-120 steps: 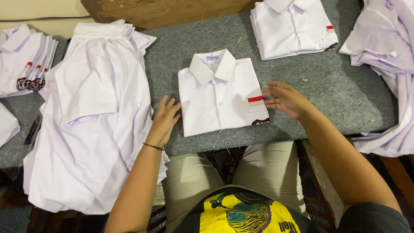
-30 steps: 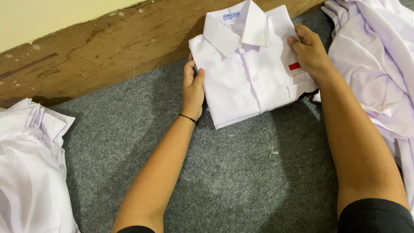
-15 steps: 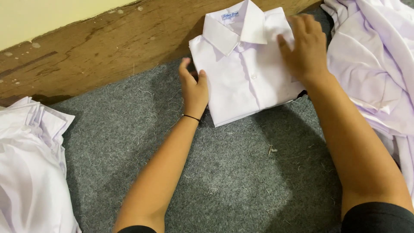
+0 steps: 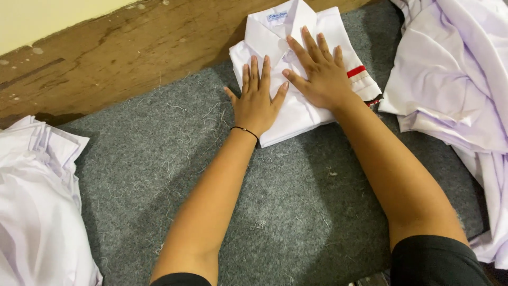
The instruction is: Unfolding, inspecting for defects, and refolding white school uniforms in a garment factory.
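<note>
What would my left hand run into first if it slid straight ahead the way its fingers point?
Likely the left hand meets the folded white shirt's collar, then the brown wooden ledge.

Bare forearms, short black sleeves w/ both arms. Left hand (image 4: 256, 103): thin black wristband (image 4: 245, 130). Right hand (image 4: 317, 71): nothing worn.

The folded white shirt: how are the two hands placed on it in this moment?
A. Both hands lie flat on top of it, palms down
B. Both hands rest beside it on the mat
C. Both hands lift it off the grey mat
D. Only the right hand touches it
A: the left hand and the right hand lie spread, palms down, on the folded white shirt, which lies flat on the grey mat.
</note>
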